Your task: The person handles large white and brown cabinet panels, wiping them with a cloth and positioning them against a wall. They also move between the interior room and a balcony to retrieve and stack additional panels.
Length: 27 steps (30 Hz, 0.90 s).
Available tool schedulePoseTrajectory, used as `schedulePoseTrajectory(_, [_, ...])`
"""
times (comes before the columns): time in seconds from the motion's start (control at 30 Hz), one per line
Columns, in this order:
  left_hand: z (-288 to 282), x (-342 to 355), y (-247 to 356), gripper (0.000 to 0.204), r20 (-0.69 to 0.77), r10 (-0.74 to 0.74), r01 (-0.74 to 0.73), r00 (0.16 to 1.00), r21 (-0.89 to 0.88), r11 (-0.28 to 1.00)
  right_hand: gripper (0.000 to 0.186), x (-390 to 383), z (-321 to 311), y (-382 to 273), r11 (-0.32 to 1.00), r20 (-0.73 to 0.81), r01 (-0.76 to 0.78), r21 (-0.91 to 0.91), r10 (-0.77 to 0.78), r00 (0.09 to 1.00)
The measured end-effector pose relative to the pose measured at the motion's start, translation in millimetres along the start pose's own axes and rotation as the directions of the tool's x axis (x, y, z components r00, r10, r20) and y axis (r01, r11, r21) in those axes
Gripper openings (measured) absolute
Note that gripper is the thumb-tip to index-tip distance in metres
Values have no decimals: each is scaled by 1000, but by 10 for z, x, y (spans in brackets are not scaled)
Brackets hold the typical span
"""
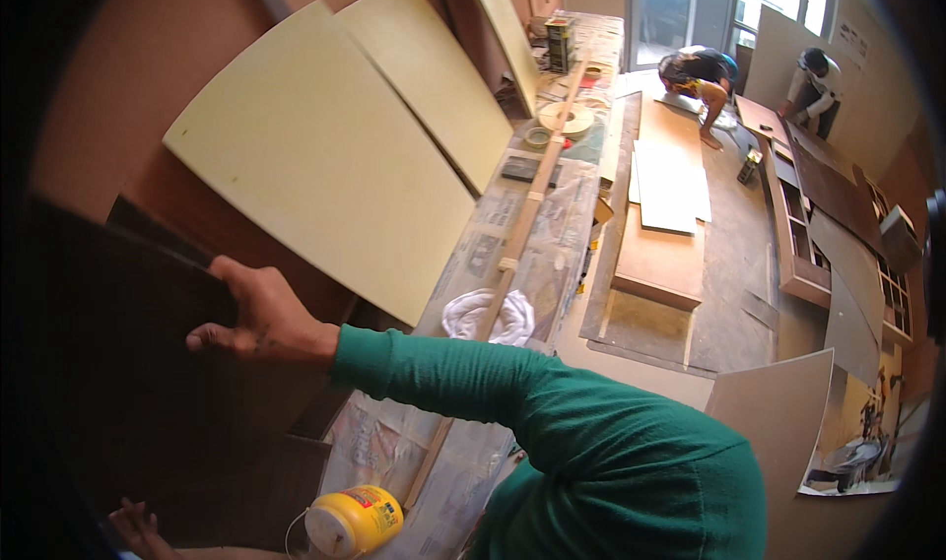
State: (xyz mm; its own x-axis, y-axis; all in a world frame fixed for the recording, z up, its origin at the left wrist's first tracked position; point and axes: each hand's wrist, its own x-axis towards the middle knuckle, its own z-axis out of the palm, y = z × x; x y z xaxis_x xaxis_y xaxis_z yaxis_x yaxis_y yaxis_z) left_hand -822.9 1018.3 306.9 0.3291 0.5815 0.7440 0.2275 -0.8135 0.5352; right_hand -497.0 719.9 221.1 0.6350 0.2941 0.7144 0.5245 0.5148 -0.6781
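Note:
A large dark panel (128, 363) fills the left of the view, deep in shadow. My right hand (264, 314), at the end of a green sleeve, grips the panel's edge with its thumb on the near face; some fingertips are hidden behind it. Low at the left, my left hand (141, 532) lies against the dark surface, dimly lit, with its fingers apart and nothing seen in them. Just beyond my right hand lean two pale yellow boards, a near board (325, 166) and a far board (424, 77). A yellow tub (363, 521) with a wire handle lies tipped below.
The paper-covered bench (394, 461) bears a long wooden strip (522, 225), a white cloth (512, 314), tape rolls (566, 119) and a metal can (560, 46). Rightward, boards (662, 264) lie on the floor. Two people (700, 72) bend over work at the back, near cabinet frames (803, 255).

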Motion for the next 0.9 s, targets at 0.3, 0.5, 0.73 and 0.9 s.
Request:
schedulePoseTrajectory(0.3, [2002, -467, 1201, 63, 62, 521, -508, 851, -147, 849, 54, -720, -2926, -674, 997, -407, -28, -68, -2, 913])
schedulePoseTrajectory(0.5, [4274, -2514, 2981, 63, 265, 360, -1, 895, -804, 595, 46, -2337, -4858, -1025, 867, -671, -494, 71, 408, 619])
schedulePoseTrajectory(0.73, [5014, -3775, 3783, 41, 704, 12, 489, 710, -506, 711, 41, -4377, -6176, -2379, 775, -979, -600, -200, -135, 152])
schedulePoseTrajectory(0.9, [5648, -2612, 2898, 66, 47, -79, 89, 996, -298, 950, 40, -4708, -6050, -3018, 151, -771, -929, -338, -611, 180])
